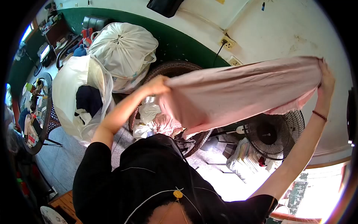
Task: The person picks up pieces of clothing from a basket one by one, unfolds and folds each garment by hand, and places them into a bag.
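A pink cloth (242,93), perhaps a garment, is stretched out sideways in the air between my two hands. My left hand (158,85) grips its left end, slightly blurred. My right hand (327,78), raised higher at the far right, holds the other end by an upper corner. Beneath the left part of the cloth, a round wicker basket (203,143) contains crumpled white and pink clothes (149,112). The cloth hides much of the basket's right side.
A full white drawstring bag (123,52) stands behind an open white bag (69,82) with dark clothing (88,99) inside. A black fan (268,134) sits below the cloth, beside folded clothes (244,160). A cluttered table (46,104) is at left; a wall socket (227,42) holds a plug.
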### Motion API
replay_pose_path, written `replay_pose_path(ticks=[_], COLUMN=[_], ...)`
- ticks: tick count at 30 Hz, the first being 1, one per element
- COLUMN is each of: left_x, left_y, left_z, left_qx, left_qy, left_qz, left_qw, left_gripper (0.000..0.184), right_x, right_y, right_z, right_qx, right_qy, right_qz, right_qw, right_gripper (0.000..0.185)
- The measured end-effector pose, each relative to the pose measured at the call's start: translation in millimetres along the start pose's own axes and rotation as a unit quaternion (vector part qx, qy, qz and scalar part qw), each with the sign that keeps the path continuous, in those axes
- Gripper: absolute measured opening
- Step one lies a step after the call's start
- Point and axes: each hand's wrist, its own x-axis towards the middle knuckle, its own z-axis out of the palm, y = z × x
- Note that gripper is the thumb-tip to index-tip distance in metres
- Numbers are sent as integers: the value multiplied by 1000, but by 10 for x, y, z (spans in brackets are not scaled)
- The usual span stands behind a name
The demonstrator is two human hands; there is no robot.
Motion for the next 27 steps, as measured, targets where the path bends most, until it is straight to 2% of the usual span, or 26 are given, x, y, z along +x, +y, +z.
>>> replay_pose_path(ticks=[1, 2, 3, 4, 5, 7, 8, 10, 13, 14, 15, 17, 18, 19, 20, 21, 23, 24, 25, 27], left_x=[-2, -47, -219, -40, -33, -64, -43, -16, -182, -89, -131, -217, -209, -180, -169, -142, -13, 12, 21, 43], left_y=[14, 144, 504, 227, 310, 496, 565, 701, 1134, 1068, 1144, 1473, 1620, 1777, 1966, 2136, 2352, 2466, 2566, 2625], left_z=[-288, -544, -724, -959, -1020, -1163, -1265, -1458, -1435, -1527, -1516, -1426, -1434, -1419, -1314, -1153, -803, -600, -382, 76], left_qx=[-35, -47, -26, -103, -98, -167, -161, -85, -46, -55, -52, 42, 91, 138, 170, 200, 235, 238, 241, 205], left_qy=[23, 51, 137, 103, 105, 198, 202, 144, 167, 121, 126, 149, 61, -28, -90, -152, -245, -287, -330, -386], left_qz=[47, 8, -48, -59, -60, 89, 89, 119, 115, 142, 140, 209, 231, 251, 275, 298, 359, 374, 388, 442], left_qw=[998, 998, 989, 988, 988, 962, 962, 979, 978, 981, 981, 966, 967, 958, 942, 921, 870, 849, 826, 783], left_gripper=[39, 42, 41, 42, 42, 40, 40, 52, 42, 43, 43, 33, 26, 19, 16, 14, 16, 18, 19, 19], right_x=[-66, -111, -182, -307, -444, -732, -872, -1156, -1739, -1954, -2167, -2605, -2785, -3054, -3199, -3347, -3351, -3342, -3281, -3269], right_y=[138, 353, 561, 683, 786, 989, 1090, 1260, 1320, 1434, 1680, 2154, 2206, 2622, 2788, 2836, 2687, 2515, 2293, 1665], right_z=[-142, -292, -397, -426, -435, -378, -370, -370, -224, -198, -210, -210, -136, -132, 24, 186, 758, 1107, 1508, 2104], right_qx=[6, 36, 66, 51, 36, 87, 94, 112, 47, 28, -34, -146, -278, -269, -346, -414, -328, -166, -51, 60], right_qy=[10, 27, 44, 52, 59, 102, 101, 88, 66, 55, 21, -103, -227, -348, -467, -571, -577, -471, -471, -440], right_qz=[17, 38, 59, 60, 61, 106, 107, 134, 164, 166, 122, 122, 109, 71, 119, 162, 3, -3, 95, 90], right_qw=[1000, 998, 995, 996, 996, 985, 985, 981, 983, 984, 992, 976, 927, 895, 805, 690, 748, 866, 875, 891], right_gripper=[45, 47, 48, 48, 49, 48, 48, 47, 37, 34, 25, 18, 20, 24, 26, 29, 28, 27, 32, 32])
